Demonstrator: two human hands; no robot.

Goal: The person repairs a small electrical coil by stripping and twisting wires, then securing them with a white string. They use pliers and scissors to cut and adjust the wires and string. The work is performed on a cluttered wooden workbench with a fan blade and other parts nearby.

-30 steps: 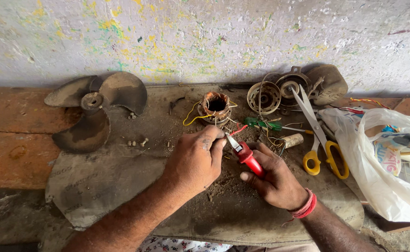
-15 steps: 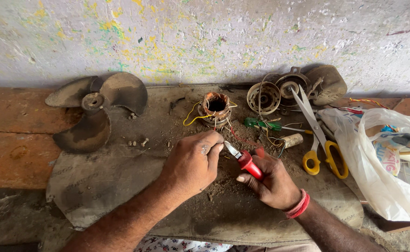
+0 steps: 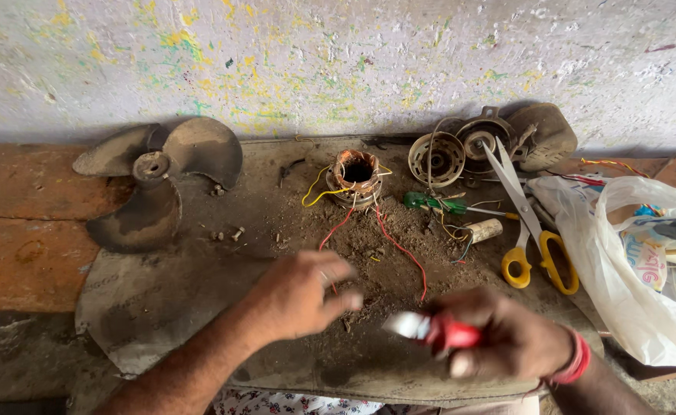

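Note:
My right hand (image 3: 507, 338) grips a small red-handled cutter (image 3: 434, 329) with a pale blade, low near the board's front edge and blurred by motion. My left hand (image 3: 299, 296) hovers just left of it, fingers loosely curled and holding nothing I can see. Beyond both hands stands a copper-wound motor stator (image 3: 355, 177) on the dusty board (image 3: 161, 307), with red wires (image 3: 399, 250) and yellow wires trailing toward me.
A dirty three-blade fan (image 3: 153, 180) lies at the left. Yellow-handled scissors (image 3: 534, 230), a green screwdriver (image 3: 438, 204), motor housings (image 3: 491, 142) and a white plastic bag (image 3: 637, 261) crowd the right. A paint-flecked wall stands behind.
Both hands have pulled back from the stator wires toward me. The cutter has come away from the wires, which now lie loose on the board.

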